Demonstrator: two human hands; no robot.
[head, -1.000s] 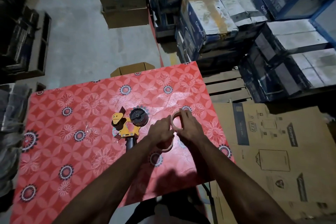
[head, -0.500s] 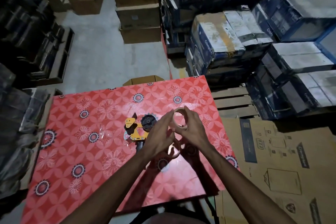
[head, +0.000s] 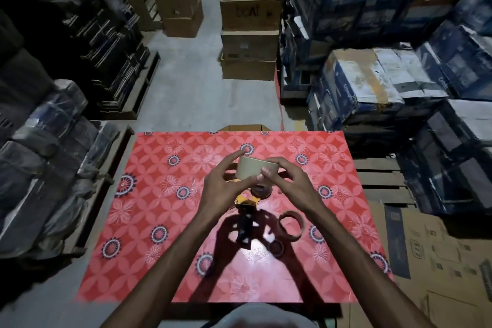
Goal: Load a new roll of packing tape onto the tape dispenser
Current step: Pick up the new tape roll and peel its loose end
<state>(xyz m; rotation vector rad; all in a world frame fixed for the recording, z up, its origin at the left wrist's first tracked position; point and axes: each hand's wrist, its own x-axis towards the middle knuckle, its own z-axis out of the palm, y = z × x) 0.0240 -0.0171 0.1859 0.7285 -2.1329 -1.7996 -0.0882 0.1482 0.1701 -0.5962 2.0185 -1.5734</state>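
Hovering above the red counter [head: 149, 269], the tape roll [head: 255, 172] sits pinched between the left hand [head: 226, 188] and right hand [head: 291, 185], directly over the yellow tape dispenser [head: 247, 201], a spare roll [head: 291, 225] lying on the counter nearer the right hand.

A desk [head: 165, 221] covered in a red floral-patterned sheet stands on a grey concrete floor [head: 191, 88]. Just past its far edge, the top of a small brown box [head: 243, 128] shows. Further back, a stack of brown cardboard boxes [head: 250, 34] rises, one of them with handwriting on its side. Worn blue-and-white cartons [head: 372, 88] pile up at the right, above a wooden pallet [head: 380, 181] and flattened printed cardboard [head: 439, 261]. Dark plastic-wrapped bundles [head: 40, 154] line the left side.
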